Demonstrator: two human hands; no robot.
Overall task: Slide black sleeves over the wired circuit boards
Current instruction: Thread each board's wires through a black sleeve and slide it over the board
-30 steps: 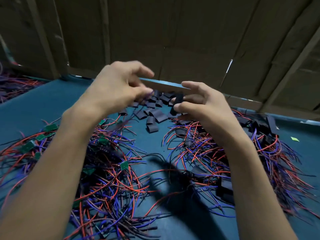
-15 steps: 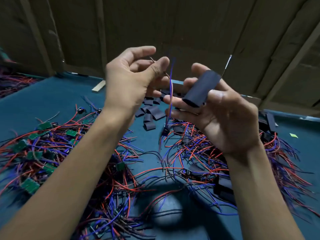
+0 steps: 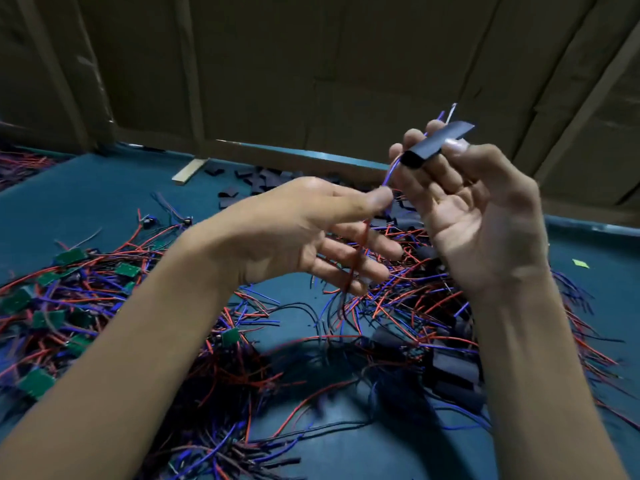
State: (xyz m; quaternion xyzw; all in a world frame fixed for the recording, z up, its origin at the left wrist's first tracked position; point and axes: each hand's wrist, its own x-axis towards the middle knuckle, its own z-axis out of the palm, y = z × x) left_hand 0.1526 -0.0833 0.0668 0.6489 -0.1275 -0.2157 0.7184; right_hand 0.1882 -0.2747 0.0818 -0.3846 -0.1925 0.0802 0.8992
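While both arms reach in from the bottom of the frame, a black sleeve [image 3: 434, 144] is held up in the upper right by the right hand [image 3: 485, 223], pinched between the thumb and the curled fingers, with its open end turned toward the lower left. From that open end a blue wire [image 3: 390, 171] runs down to the left hand [image 3: 311, 233] at the centre of the frame, where it is pinched between thumb and forefinger; the other fingers of that hand are spread and relaxed. Below the pinch a red wire [image 3: 356, 258] hangs across those fingers, blurred, so it cannot be told for certain where it ends. Thin wire ends are seen poking out past the far end of the sleeve; whether a board sits inside cannot be told.

On the teal table [image 3: 86, 188], a tangle of red, blue and black wires with green circuit boards [image 3: 71, 256] is spread across the left and lower middle of the frame. A second wire heap [image 3: 433, 306], mixed with black sleeved pieces, lies at the right beneath the right wrist. A pile of loose black sleeves [image 3: 266, 181] is seen at the table's far edge, above the left hand, near a pale wooden strip [image 3: 189, 171]. Cardboard panels [image 3: 311, 64] fill the top of the frame.
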